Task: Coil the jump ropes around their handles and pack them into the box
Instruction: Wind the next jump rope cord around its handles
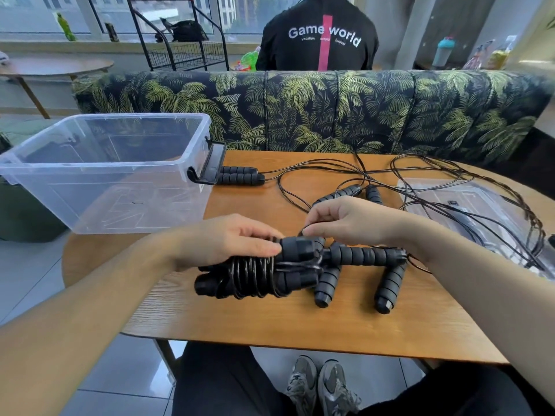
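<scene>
Clear box (90, 163) sits far left, hanging off the tabletop (270, 319) edge, nothing packed in it yet, a black clip on its right wall.

Left hand (231, 241) grips the wound bundle (258, 277), fingers wrapped over the 2 paired handles, thumb pressed on top. Cord is already coiled many turns around them.

Right hand (345, 220) pinches the cord tail just above the bundle's right end.

Judged step: finish the last turns and tuck the end. Do it well: keep the thumb pinning the coils so they don't spring loose, pull the tail snug, lay each turn beside the last one, not over it.

Loose handles (387, 283) lie just right of the bundle; avoid snagging their cord. More handles (240, 175) and tangled cord (450, 187) lie farther back over a clear lid (444, 199).
</scene>
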Demonstrator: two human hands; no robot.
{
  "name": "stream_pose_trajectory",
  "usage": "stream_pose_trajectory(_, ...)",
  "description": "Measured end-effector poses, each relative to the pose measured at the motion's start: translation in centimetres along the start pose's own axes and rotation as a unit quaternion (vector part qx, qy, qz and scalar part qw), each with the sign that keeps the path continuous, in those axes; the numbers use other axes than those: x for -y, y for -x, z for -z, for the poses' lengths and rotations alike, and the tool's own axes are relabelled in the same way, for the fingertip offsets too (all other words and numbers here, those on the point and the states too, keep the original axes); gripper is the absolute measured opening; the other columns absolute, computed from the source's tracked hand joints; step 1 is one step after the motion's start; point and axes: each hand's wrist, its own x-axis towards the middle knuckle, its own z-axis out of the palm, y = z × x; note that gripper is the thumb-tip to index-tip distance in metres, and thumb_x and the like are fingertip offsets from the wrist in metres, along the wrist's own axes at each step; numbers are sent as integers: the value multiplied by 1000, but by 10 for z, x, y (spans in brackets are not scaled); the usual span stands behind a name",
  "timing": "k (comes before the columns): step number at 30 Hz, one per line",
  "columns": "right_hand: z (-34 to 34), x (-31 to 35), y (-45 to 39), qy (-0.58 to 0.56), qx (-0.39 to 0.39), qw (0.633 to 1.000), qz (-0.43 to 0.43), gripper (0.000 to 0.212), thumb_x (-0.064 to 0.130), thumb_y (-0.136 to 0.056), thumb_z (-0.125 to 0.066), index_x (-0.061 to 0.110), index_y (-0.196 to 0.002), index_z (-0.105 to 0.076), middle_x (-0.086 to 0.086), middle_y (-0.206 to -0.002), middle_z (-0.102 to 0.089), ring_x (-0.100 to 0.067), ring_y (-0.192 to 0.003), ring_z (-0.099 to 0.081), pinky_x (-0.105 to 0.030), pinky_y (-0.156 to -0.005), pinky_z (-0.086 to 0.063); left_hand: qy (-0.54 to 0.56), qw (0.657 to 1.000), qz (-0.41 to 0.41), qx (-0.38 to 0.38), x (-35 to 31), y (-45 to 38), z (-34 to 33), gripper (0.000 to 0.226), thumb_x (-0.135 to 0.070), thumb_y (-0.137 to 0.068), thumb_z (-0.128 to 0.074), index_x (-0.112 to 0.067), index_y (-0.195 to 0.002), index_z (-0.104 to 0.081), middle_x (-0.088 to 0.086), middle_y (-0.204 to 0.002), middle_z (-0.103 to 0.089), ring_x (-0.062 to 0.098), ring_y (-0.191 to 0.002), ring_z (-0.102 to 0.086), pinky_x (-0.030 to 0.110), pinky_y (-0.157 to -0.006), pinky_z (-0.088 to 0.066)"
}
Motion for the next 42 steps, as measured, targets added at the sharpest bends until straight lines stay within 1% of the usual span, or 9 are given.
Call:
stream_pose_trajectory(4, -6, 8, -9, 42, -42, 998, 13, 19, 57, -84, -70, 38, -85, -75, -5, -83, -74, -34, -73, -63, -44, -67, -53, -218, 976, 18, 14, -14, -8, -5, 23, -52, -93, -62, -42, -113, -65, -11, -100, -74, 6, -90, -71, 26, -85, -54)
stream_pose_trajectory(9, -11, 17, -10, 13, -105, 994, 38, 13, 45, -78, -81, 32, -79, -79, -2, -75, -74, -15, -59, -53, -31, -60, -45, -318, 944, 85, -21, -13, -14, -9, 54, -64, -86, -64, -46, -127, -33, -15, -107, -67, 5, -88, -68, 37, -91, -55)
stream_pose_trajectory(13, -19, 28, -5, 2, -126, 990, 61, 5, 34, -81, -82, 30, -82, -80, 6, -76, -76, -21, -73, -67, -37, -71, -56, -345, 932, 93, -55, -5, -19, -5, 71, -68, -90, -56, -45, -152, -29, -17, -128, -60, 10, -119, -59, 38, -104, -47)
stream_pose_trajectory(19, -26, 37, 3, 66, -120, 986, 97, 17, 34, -94, -69, 34, -109, -77, 17, -87, -75, -3, -78, -68, -34, -76, -57, -202, 972, 62, -106, 10, -12, 2, 41, -61, -92, -51, -38, -126, -58, -11, -103, -72, 6, -93, -70, 39, -92, -55)
stream_pose_trajectory(22, -29, 42, 9, 128, -69, 982, 119, 33, 30, -102, -57, 35, -134, -63, 40, -72, -61, 15, -69, -58, -8, -63, -45, -64, 988, 40, -131, 19, -6, -1, 47, -55, -90, -53, -29, -128, -58, 3, -104, -75, 21, -93, -74, 45, -84, -60)
stream_pose_trajectory(25, -33, 37, 12, 106, -57, 988, 101, 43, 27, -104, -52, 38, -146, -48, 28, -76, -61, 0, -62, -59, -14, -59, -45, 72, 979, 34, -188, 22, -4, -6, 34, -39, -99, -53, -20, -127, -60, 11, -99, -77, 26, -85, -75, 38, -72, -61)
stream_pose_trajectory(31, -43, 26, 18, 13, -101, 989, 105, 29, 28, -103, -52, 31, -131, -46, 19, -96, -69, -20, -62, -64, -39, -67, -57, 253, 938, 56, -230, 25, 2, -14, 44, -45, -93, -58, -13, -121, -66, 23, -102, -74, 36, -84, -71, 44, -74, -55)
stream_pose_trajectory(39, -41, 11, 27, 23, -95, 987, 126, 18, 28, -102, -56, 34, -117, -65, 16, -81, -66, -21, -59, -56, -35, -60, -50, 340, 912, 91, -210, 20, 6, -28, 61, -62, -85, -61, -6, -108, -70, 16, -87, -72, 26, -69, -69, 32, -54, -54)
stream_pose_trajectory(42, -33, 5, 29, 71, -62, 989, 115, 19, 35, -100, -57, 41, -115, -67, 23, -80, -66, -11, -61, -61, -34, -64, -52, 318, 925, 73, -194, 22, 4, -33, 62, -49, -83, -76, -5, -124, -61, 18, -91, -72, 31, -72, -70, 40, -67, -58)
